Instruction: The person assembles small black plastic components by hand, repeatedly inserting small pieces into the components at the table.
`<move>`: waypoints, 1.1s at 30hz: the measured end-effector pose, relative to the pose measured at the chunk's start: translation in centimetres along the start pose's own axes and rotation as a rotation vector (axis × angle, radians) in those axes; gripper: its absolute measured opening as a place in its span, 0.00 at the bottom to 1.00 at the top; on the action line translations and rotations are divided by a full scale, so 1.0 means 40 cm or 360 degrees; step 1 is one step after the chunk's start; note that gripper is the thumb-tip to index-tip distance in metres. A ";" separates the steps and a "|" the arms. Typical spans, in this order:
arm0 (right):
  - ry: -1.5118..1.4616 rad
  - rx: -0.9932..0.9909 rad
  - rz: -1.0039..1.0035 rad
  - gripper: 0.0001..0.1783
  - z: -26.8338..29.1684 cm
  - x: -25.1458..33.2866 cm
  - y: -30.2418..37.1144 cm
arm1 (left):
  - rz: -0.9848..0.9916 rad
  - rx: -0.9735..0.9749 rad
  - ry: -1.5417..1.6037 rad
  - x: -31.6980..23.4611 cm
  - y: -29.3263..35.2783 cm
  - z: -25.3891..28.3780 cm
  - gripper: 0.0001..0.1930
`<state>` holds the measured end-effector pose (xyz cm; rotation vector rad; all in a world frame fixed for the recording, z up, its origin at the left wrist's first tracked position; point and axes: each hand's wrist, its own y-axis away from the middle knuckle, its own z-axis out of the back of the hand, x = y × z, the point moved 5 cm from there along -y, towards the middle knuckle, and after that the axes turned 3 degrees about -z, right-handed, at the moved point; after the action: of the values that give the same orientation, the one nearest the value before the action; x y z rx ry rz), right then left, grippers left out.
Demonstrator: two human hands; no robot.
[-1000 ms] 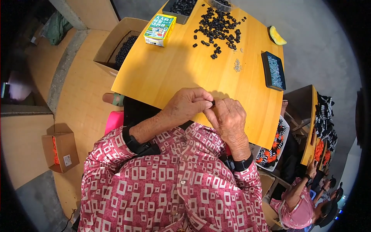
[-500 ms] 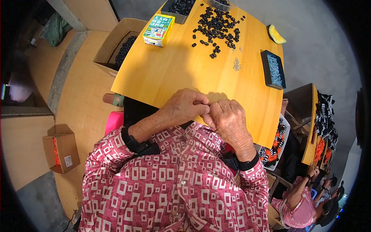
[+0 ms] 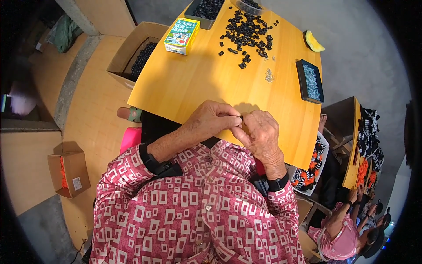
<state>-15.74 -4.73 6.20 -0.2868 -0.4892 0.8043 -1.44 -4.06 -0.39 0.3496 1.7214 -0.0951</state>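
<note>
Above the table's near edge my two hands meet fingertip to fingertip. My left hand (image 3: 212, 119) pinches a small black piece (image 3: 241, 118) between thumb and forefinger; only a dark bit of it shows. Curled fingers and a thumb close up against it mark my right hand (image 3: 262, 134); whatever it grips is hidden. Farther off on the wooden table (image 3: 193, 83) lie several loose black ring-like pieces (image 3: 246, 33). Nearer than those is a little heap of tiny silvery bits (image 3: 269, 75). A black tray (image 3: 303, 86) of small pale pieces stands at the right edge.
A yellow-green carton (image 3: 182, 35) and a grey bin (image 3: 201, 22) of black pieces stand far left, beside a clear tub (image 3: 248, 6). A yellow fruit-like wedge (image 3: 313, 41) lies far right. Cardboard boxes (image 3: 121, 61) sit left; a white crate (image 3: 323, 165) and another person (image 3: 338, 237) are right.
My right hand's fingers have loosened and drawn slightly away from the left fingertips, so the small black piece now shows. My left hand has barely moved.
</note>
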 end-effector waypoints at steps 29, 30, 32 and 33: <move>0.0193 0.0279 0.0405 0.13 0.009 0.026 0.000 | 0.0038 0.0332 -0.0585 -0.015 0.026 -0.014 0.08; 0.0194 0.0280 0.0407 0.13 0.006 0.026 0.003 | 0.0037 0.0331 -0.0584 -0.015 0.026 -0.014 0.08; 0.0159 0.0166 0.0349 0.15 0.005 0.023 0.012 | 0.0030 0.0307 -0.0581 -0.014 0.027 -0.012 0.09; 0.0159 0.0166 0.0349 0.15 0.001 0.024 0.017 | 0.0030 0.0308 -0.0581 -0.011 0.027 -0.015 0.09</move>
<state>-15.61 -3.54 6.26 -0.2855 -0.3239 1.0201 -1.64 -2.94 0.31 0.4609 1.3499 -0.2951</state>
